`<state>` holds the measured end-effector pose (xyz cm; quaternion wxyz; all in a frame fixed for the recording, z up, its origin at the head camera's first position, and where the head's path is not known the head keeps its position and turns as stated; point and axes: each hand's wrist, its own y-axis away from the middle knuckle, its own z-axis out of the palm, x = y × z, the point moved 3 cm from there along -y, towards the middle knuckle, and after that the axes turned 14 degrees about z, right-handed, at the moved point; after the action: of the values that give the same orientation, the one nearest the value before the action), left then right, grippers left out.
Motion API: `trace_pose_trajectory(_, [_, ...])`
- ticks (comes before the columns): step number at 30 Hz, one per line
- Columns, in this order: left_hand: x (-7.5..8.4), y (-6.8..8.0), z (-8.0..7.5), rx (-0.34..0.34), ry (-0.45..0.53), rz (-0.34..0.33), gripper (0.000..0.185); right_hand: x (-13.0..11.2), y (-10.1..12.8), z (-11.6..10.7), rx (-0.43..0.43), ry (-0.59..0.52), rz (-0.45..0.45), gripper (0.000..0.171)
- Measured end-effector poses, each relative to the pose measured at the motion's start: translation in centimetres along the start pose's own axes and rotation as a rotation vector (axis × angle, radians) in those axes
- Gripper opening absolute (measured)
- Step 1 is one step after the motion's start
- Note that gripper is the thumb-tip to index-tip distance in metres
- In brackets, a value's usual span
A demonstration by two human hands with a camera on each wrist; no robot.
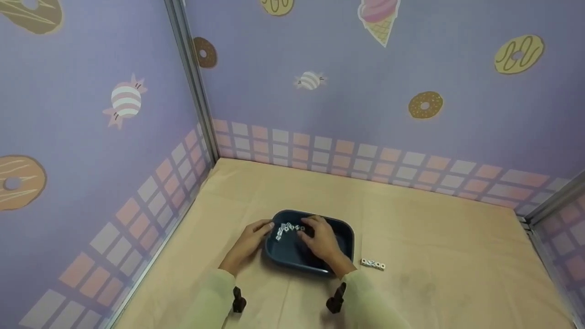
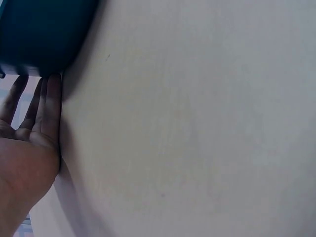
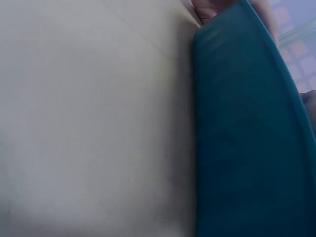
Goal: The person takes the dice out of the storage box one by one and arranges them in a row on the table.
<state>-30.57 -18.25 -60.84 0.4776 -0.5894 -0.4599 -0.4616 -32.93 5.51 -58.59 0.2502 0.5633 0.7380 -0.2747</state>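
Note:
A dark blue tray sits on the tan tablecloth in the middle of the head view. Several small white cube beads lie in its far left corner. My left hand lies flat against the tray's left outer wall; in the left wrist view its straight fingers touch the tray. My right hand reaches into the tray with its fingertips bent down on the beads. Whether it pinches a bead is hidden. The right wrist view shows only the tray's outer wall and cloth.
A short row of white cube beads lies on the cloth just right of the tray. Purple printed walls close in the table at the left, back and right. Bare cloth stretches to the right and behind the tray.

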Motion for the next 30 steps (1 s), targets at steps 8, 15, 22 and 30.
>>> trace_pose_trajectory(8, [0.2,0.0,0.2,0.001,0.024,-0.010,0.053,0.3,0.1,0.1,-0.041,0.000,-0.021,0.036])
trace_pose_trajectory(15, [0.2,0.0,0.2,-0.003,0.042,-0.009,0.054,0.5,0.2,0.3,-0.047,-0.059,-0.025,0.021])
trace_pose_trajectory(22, [-0.1,0.2,0.2,-0.015,0.028,-0.017,0.055,0.4,0.4,0.7,-0.137,0.004,0.037,0.013])
trace_pose_trajectory(30, [-0.2,0.2,-0.1,-0.009,0.029,-0.025,0.056,-0.7,1.0,-1.9,-0.140,-0.018,-0.108,0.010])
